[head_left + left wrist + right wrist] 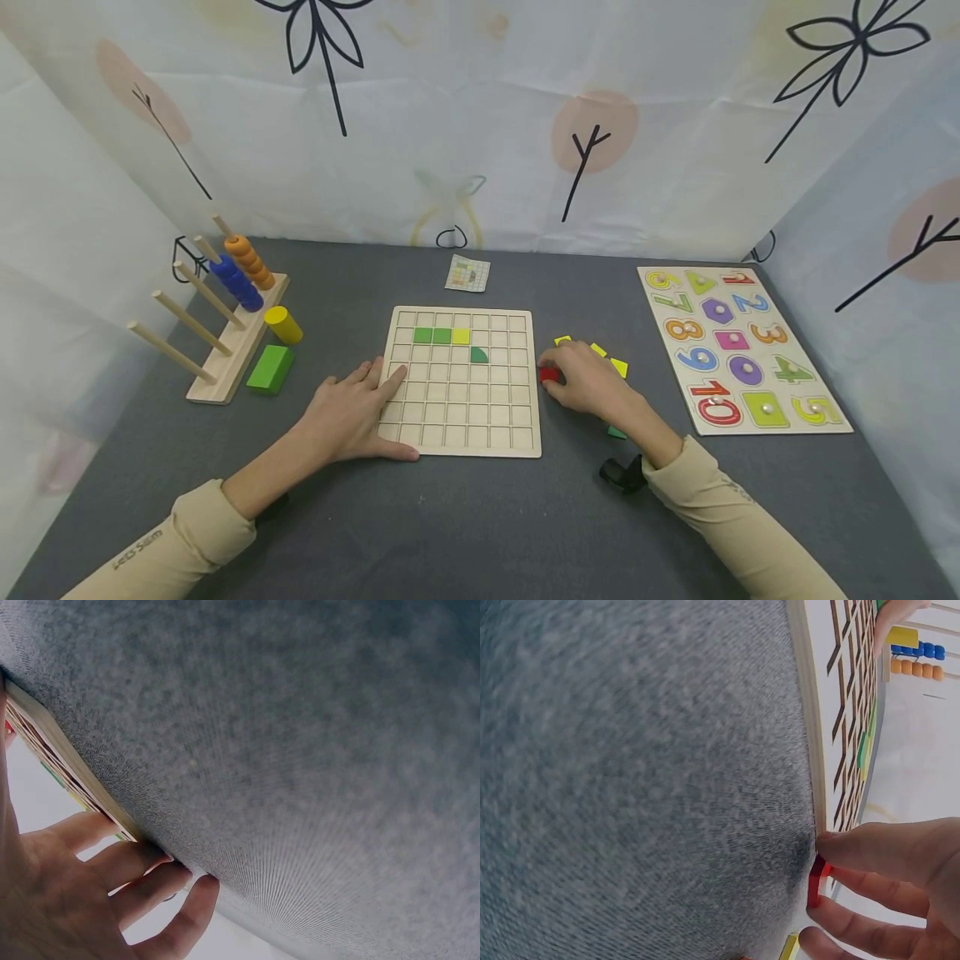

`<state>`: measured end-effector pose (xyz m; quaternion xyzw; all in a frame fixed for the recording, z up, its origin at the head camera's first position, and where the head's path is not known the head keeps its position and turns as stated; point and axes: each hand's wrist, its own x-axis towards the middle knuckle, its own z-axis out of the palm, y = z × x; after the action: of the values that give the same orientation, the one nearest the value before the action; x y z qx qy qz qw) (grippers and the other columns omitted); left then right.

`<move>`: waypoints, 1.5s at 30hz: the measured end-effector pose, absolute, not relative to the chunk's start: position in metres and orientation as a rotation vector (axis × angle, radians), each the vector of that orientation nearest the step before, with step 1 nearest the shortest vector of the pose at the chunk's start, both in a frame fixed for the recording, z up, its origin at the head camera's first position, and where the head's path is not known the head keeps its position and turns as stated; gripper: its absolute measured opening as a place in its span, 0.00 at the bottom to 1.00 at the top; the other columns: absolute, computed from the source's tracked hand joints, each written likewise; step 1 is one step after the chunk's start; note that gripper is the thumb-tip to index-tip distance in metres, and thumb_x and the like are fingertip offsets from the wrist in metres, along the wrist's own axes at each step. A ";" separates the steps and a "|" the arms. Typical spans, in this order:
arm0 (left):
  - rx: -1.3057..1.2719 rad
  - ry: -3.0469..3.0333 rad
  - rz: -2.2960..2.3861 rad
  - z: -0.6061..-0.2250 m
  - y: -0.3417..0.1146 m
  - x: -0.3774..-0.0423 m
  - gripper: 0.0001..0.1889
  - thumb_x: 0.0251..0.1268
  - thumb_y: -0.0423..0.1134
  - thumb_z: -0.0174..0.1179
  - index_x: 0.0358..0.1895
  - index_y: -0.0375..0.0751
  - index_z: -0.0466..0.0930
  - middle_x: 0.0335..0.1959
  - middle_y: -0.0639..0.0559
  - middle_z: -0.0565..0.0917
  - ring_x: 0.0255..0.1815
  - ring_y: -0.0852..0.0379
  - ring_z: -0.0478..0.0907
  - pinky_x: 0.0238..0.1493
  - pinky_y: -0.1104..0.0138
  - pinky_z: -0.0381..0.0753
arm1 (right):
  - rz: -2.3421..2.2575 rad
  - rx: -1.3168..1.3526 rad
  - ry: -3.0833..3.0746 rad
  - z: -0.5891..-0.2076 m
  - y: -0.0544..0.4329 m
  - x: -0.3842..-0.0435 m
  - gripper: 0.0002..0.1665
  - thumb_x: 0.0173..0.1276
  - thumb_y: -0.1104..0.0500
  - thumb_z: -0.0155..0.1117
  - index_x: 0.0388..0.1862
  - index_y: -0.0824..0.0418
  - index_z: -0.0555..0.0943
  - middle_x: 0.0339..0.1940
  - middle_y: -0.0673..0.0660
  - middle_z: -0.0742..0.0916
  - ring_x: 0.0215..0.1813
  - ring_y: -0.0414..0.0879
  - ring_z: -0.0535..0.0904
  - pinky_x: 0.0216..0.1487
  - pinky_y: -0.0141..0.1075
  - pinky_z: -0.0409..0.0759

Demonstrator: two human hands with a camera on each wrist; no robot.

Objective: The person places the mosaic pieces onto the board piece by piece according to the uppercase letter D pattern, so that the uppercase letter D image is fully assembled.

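Note:
A wooden grid board [480, 421] lies flat in the middle of the dark table. My left hand [347, 415] rests along its left edge, fingers spread and thumb near the lower left corner. Two green squares [432, 335], a yellow square [461, 336] and a green quarter-round piece [478, 356] sit in its upper cells. Just off the board's right edge, my right hand [588, 377] pinches a small red piece [819, 881] between thumb and fingers. Yellow tiles [618, 367] and a green tile [617, 432] lie around that hand, partly hidden by it.
Left of the board stand a wooden peg stand [238, 333] with blue and orange beads, a yellow cylinder [283, 325] and a green block [271, 369]. A patterned card [467, 273] lies behind the board. To the right is a number-and-shape puzzle board [738, 350].

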<state>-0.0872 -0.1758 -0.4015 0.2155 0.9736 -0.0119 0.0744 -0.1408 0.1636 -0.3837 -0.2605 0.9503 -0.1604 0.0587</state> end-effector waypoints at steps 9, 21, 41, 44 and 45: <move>0.650 2.926 -0.038 -0.402 -0.175 -0.087 0.65 0.41 0.86 0.59 0.78 0.42 0.65 0.74 0.27 0.69 0.73 0.33 0.72 0.51 0.39 0.79 | -0.561 -0.807 2.879 -0.378 0.158 -0.135 0.11 0.65 0.65 0.70 0.46 0.66 0.88 0.38 0.59 0.87 0.30 0.43 0.75 0.32 0.32 0.74; 0.661 2.934 -0.038 -0.403 -0.176 -0.086 0.65 0.41 0.87 0.58 0.78 0.41 0.64 0.74 0.27 0.69 0.73 0.33 0.73 0.51 0.38 0.79 | -0.515 -0.797 2.854 -0.374 0.140 -0.135 0.13 0.65 0.64 0.69 0.47 0.64 0.88 0.40 0.59 0.88 0.35 0.44 0.76 0.33 0.33 0.74; 0.643 2.929 -0.020 -0.404 -0.176 -0.086 0.65 0.41 0.87 0.58 0.78 0.42 0.64 0.74 0.27 0.69 0.74 0.33 0.72 0.52 0.36 0.78 | -0.511 -0.893 2.816 -0.374 0.102 -0.142 0.12 0.66 0.63 0.69 0.48 0.61 0.89 0.40 0.56 0.87 0.37 0.44 0.75 0.32 0.32 0.72; 0.646 2.930 -0.027 -0.404 -0.176 -0.087 0.65 0.41 0.86 0.58 0.78 0.41 0.64 0.74 0.27 0.69 0.73 0.33 0.72 0.52 0.36 0.78 | -0.523 -0.893 2.808 -0.374 0.097 -0.142 0.12 0.67 0.63 0.69 0.48 0.60 0.89 0.40 0.56 0.87 0.37 0.45 0.76 0.30 0.32 0.72; 0.645 2.929 -0.030 -0.404 -0.176 -0.087 0.65 0.41 0.87 0.58 0.78 0.41 0.64 0.74 0.27 0.69 0.73 0.33 0.72 0.52 0.36 0.78 | -0.527 -0.894 2.805 -0.375 0.096 -0.143 0.12 0.67 0.63 0.69 0.48 0.60 0.89 0.41 0.56 0.87 0.38 0.45 0.76 0.29 0.33 0.72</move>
<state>-0.0868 -0.1762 -0.4042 0.2144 0.9741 -0.0100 0.0711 -0.1426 0.0958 -0.3746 -0.2981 0.9352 -0.1757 0.0754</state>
